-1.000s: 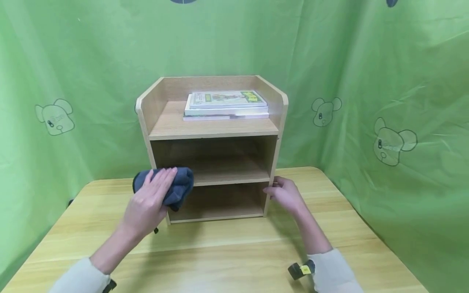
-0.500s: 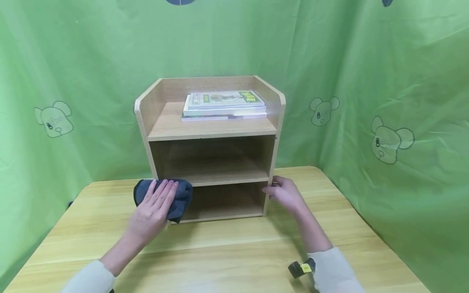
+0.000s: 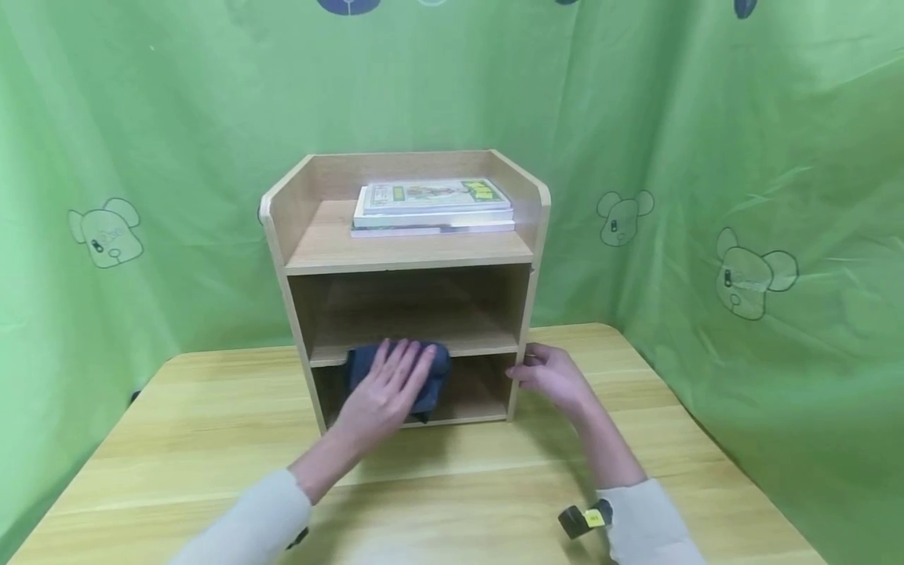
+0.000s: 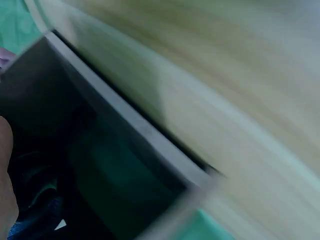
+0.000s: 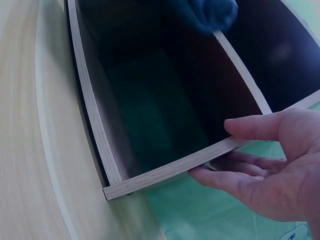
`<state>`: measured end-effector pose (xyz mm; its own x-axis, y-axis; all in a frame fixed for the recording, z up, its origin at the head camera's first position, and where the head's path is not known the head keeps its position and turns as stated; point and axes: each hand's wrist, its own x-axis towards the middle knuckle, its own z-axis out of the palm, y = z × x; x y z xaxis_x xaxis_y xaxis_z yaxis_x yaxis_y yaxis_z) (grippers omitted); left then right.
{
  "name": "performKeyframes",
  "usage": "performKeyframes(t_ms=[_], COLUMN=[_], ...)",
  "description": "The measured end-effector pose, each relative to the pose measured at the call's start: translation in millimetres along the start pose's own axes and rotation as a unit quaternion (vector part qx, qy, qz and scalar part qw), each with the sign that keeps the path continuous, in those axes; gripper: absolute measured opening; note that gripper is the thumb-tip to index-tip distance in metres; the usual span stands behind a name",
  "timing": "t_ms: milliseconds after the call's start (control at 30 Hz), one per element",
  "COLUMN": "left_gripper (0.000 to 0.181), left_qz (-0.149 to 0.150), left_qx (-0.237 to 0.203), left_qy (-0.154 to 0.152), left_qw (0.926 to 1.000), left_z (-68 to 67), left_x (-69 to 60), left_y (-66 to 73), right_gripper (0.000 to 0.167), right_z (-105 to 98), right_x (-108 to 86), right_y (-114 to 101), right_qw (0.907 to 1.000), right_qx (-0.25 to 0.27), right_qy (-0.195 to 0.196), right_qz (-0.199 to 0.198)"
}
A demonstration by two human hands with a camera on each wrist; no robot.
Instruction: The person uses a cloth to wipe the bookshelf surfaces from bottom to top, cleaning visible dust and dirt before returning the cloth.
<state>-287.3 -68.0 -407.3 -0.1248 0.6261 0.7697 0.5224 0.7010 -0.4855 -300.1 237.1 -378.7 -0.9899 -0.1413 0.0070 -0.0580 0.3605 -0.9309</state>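
Note:
A dark blue cloth (image 3: 436, 378), folded into a pad, is held in my left hand (image 3: 381, 402) at the front edge of the middle board of a small wooden shelf (image 3: 410, 260). The left fingers lie side by side over the cloth; the thumb is hidden. In the right wrist view part of the cloth (image 5: 207, 12) shows beside that board. My right hand (image 3: 554, 382) grips the shelf's right side panel low down. Seen from the right wrist, the thumb (image 5: 252, 127) is on the inner side and the fingers (image 5: 225, 181) are on the outer side.
Several books (image 3: 432, 210) lie stacked on the shelf's top board. The shelf stands on a light wooden table (image 3: 212, 439), with a green curtain (image 3: 452, 78) behind and at the sides. The left wrist view is dark and blurred.
My left hand moved down with the cloth along the left panel, then right along the middle board's front edge. The right hand keeps its grip on the right panel.

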Motion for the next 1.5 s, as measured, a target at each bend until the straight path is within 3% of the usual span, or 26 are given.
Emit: performKeyframes(t_ms=[167, 367, 500, 633, 767, 933, 1233, 1500], left_gripper=[0.040, 0.044, 0.048, 0.043, 0.036, 0.040, 0.063, 0.047], left_qz=[0.014, 0.010, 0.000, 0.007, 0.040, 0.065, 0.051, 0.023], left_qx=[-0.003, 0.007, 0.001, 0.014, 0.029, 0.022, -0.016, -0.034], left_qy=[-0.017, -0.034, -0.077, -0.120, -0.142, -0.147, -0.150, -0.107], left_qw=[0.9997, 0.9994, 0.9970, 0.9926, 0.9887, 0.9868, 0.9872, 0.9934], left_z=[13.7, 23.2, 24.0, 20.2, 14.9, 9.9, -15.1, -45.6], left_x=[35.9, 68.9, 83.4, 87.0, 82.5, 70.2, 26.2, -16.7], left_y=[23.3, 44.4, 54.1, 56.4, 52.0, 40.2, -0.6, -39.7], right_gripper=[0.072, 0.060, 0.057, 0.056, 0.055, 0.061, 0.069, 0.073], right_z=[2, 5, 6, 7, 7, 7, 8, 1], right_x=[1.6, 2.7, 3.9, 4.1, 3.9, 3.4, 4.8, 0.7], right_y=[-1, -3, -3, -3, -3, -3, -2, 1], right_qw=[1.0000, 0.9998, 0.9997, 0.9997, 0.9998, 0.9998, 0.9998, 0.9996], right_qx=[0.004, 0.009, 0.003, 0.002, 0.004, 0.006, 0.021, 0.027], right_qy=[0.000, 0.002, 0.016, 0.014, 0.008, 0.001, -0.006, 0.002], right_qz=[-0.002, -0.015, -0.018, -0.020, -0.019, -0.017, -0.001, 0.006])
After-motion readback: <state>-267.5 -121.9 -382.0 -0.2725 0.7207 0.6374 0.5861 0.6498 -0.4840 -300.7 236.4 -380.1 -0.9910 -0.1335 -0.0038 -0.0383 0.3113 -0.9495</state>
